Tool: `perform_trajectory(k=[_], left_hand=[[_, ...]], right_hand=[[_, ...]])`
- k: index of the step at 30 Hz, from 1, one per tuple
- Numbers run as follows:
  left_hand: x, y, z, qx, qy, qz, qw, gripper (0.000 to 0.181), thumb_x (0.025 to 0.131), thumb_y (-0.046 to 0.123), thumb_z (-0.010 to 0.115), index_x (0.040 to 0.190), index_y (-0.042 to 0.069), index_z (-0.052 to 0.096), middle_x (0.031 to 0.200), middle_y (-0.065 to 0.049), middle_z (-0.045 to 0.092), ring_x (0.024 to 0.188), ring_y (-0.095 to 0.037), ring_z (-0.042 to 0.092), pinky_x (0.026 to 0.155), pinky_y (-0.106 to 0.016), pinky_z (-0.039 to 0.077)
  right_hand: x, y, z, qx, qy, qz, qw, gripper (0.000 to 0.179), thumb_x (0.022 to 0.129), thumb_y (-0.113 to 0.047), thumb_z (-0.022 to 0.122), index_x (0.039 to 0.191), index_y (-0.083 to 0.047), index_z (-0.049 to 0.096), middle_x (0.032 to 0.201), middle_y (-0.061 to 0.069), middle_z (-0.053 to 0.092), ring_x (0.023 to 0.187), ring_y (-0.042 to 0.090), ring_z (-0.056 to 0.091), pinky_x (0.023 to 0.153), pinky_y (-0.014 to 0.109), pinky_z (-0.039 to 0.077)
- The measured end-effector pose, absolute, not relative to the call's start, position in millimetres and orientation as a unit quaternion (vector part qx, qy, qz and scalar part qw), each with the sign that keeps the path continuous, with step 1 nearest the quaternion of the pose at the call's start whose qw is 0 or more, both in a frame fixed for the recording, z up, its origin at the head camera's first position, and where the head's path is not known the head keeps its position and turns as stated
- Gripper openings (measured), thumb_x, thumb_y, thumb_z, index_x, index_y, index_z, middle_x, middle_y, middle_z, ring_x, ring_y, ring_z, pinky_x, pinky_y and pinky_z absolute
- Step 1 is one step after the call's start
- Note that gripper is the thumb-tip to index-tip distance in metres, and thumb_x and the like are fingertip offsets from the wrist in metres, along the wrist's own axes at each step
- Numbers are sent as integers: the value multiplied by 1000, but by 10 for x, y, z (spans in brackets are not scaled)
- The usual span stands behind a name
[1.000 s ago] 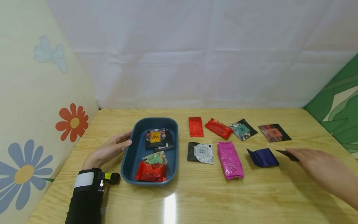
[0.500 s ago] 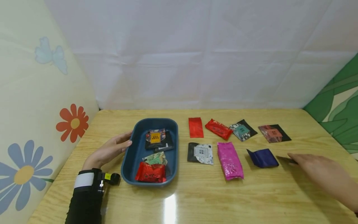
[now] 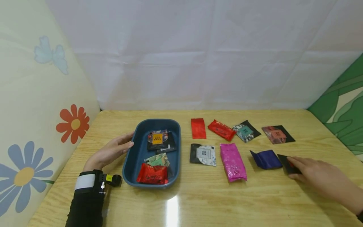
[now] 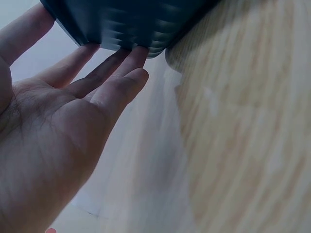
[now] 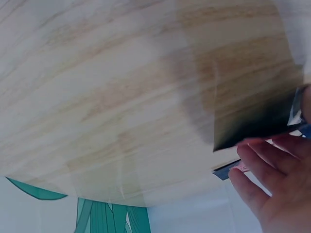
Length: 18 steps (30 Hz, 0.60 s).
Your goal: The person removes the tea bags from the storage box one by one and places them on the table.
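My left hand [image 3: 112, 151] rests its fingertips on the left outer wall of a blue plastic tray [image 3: 127, 167]. In the left wrist view the fingers are spread and touch the side of the tray [image 4: 112, 22]. My right hand [image 3: 320, 175], at the right of the table, pinches a flat black packet [image 3: 283, 162] between thumb and fingers. A bit of red shows on it by the fingertips. The right wrist view shows the black packet [image 5: 260, 121] held off the tabletop. A dark blue packet [image 3: 267, 160] with one raised flap lies just left of it.
Inside the tray lie a shiny red packet [image 3: 153, 174], a green-labelled sachet [image 3: 157, 160] and dark sachets [image 3: 157, 138]. On the table are a pink packet [image 3: 233, 162], a black-and-white sachet [image 3: 203, 154], two red packets [image 3: 198, 128] and two dark sachets [image 3: 246, 131].
My right hand has turned and dipped slightly, and the black packet in it now shows a broader face beside the dark blue packet. My left hand and the tray stay put.
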<state>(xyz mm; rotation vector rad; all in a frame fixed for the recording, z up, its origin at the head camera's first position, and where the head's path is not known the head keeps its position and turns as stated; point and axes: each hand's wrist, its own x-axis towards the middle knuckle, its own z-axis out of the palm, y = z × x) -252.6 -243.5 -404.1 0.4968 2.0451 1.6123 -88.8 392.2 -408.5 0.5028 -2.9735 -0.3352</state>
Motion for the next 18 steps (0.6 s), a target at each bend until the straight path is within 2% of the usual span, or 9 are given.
perform_trajectory(k=[3,7,18], left_hand=[[-2524,-2434,-4037,180,747,591,244,68,105,23,52,157,-2,15,161,-24,17,144,-42,25,115,-54,22],[-2522,-2432,-4044,180,746,593,243,68,105,23,51,157,-2,15,161,-24,18,143,-41,26,115,-54,23],[-2522,-2430,-4040,183,749,590,241,67,105,23,51,157,-1,16,161,-24,18,143,-42,25,115,-55,22]], right_hand=[[-903,3896,-4033,145,-983,-114,14,66,79,-40,80,120,9,64,115,28,65,92,43,66,74,57,54],[-924,3880,-3980,136,-984,-113,-19,66,82,-43,78,121,8,63,116,28,64,94,42,65,73,57,54],[-935,3884,-3954,128,-985,-110,-39,70,82,-48,76,122,8,62,119,28,62,93,43,65,70,57,54]])
